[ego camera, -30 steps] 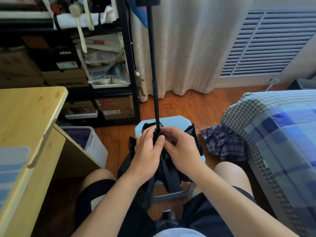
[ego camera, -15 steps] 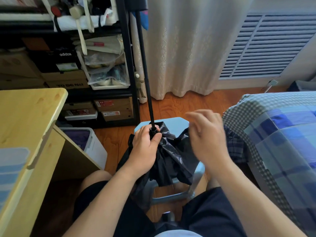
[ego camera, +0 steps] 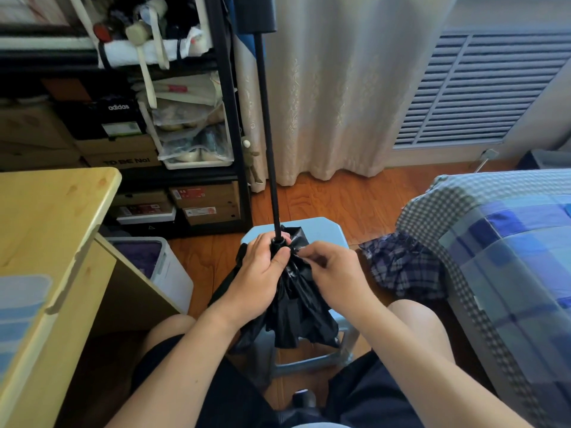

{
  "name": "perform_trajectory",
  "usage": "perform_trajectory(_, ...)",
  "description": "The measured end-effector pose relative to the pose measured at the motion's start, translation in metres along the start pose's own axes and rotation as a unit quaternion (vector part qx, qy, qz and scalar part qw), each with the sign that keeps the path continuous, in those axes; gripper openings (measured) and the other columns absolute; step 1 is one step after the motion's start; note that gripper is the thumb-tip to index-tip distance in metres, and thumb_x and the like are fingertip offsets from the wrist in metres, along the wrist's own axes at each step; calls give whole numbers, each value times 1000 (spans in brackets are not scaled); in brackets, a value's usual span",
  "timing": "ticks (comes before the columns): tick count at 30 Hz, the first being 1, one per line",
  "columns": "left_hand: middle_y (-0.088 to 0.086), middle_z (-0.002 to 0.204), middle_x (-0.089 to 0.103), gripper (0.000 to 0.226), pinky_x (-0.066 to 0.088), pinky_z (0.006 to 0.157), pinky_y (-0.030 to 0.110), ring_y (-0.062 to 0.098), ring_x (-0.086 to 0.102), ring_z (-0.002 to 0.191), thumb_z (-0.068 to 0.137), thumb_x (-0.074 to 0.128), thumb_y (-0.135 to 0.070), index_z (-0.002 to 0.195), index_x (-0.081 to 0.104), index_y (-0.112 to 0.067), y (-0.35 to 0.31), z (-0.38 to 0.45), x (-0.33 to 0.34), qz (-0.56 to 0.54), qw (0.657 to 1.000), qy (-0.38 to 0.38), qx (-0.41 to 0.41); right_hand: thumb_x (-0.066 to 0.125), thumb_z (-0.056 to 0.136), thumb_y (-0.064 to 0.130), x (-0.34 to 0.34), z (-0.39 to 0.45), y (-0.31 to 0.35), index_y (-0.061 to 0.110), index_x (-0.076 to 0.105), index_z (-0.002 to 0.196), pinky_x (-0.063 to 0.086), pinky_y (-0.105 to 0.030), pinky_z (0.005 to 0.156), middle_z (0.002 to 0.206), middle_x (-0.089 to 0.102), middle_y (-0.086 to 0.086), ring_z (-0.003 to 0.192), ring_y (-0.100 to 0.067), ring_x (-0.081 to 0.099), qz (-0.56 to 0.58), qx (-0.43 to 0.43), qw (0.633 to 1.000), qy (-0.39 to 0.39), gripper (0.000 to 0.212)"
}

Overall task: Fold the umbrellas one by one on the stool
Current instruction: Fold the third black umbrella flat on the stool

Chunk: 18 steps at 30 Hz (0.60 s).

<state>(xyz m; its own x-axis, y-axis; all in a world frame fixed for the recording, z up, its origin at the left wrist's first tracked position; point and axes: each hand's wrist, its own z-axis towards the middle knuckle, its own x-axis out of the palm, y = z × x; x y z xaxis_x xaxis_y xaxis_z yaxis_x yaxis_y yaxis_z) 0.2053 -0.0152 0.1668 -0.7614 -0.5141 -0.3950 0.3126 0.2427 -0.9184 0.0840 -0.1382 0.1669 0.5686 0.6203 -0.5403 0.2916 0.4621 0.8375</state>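
Umbrella (ego camera: 293, 304) gripped by left hand (ego camera: 262, 270), right fingers (ego camera: 304, 253) pinching

I'm looking into a home bedroom: a bed (ego camera: 506, 257) under a checked blue cover at three o'clock, a cream curtain (ego camera: 340, 94) at twelve, shoeboxes (ego camera: 204, 200) on a black shelf rack (ego camera: 230, 118) at eleven, a pine desk (ego camera: 46, 230) at nine, wooden floor (ego camera: 333, 199).

Mount: my single head view sits on the person's head.
Facing: I look forward and down, wide-angle.
Nearness: close over both hands, the left hand (ego camera: 259, 273) and right hand (ego camera: 335, 270) near frame centre.
Beyond the hands: stool (ego camera: 321, 231), floor, curtain.
Shared coverage: none, one view only.
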Motion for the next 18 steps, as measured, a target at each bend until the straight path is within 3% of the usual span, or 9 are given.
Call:
perform_trajectory(3,-25,128,47,19,30,107,17,-7,39,129,108,42,-38,124,51,-41,3,-2,0,-7,1000,16,10,71,91,1,2,4,-1,26,68,81,51,-23,67,74,67,7,69,-7,61,8,12,1000,-7,27)
perform_trajectory(10,-23,121,51,16,39,109,31,6,47,127,104,52,-42,119,55,-37,7,2,11,-5,999,-39,24,68,91,-2,4,4,7,43,63,73,49,-16,68,74,69,13,71,-4,65,8,-16,1000,24,49)
perform_trajectory(15,-9,110,61,30,49,99,42,15,57,113,99,44,-52,111,59,-30,13,15,22,15,997,-75,28,68,94,3,-16,12,13,31,74,87,60,-35,87,88,77,8,84,-9,72,-36,15,996,77,30)
perform_trajectory(18,-5,103,62,26,48,95,40,16,58,105,101,45,-47,103,58,-25,14,25,23,30,996,-82,21,65,99,11,-60,36,42,25,73,99,61,-42,86,92,76,8,80,-7,73,-27,-2,1000,10,16)
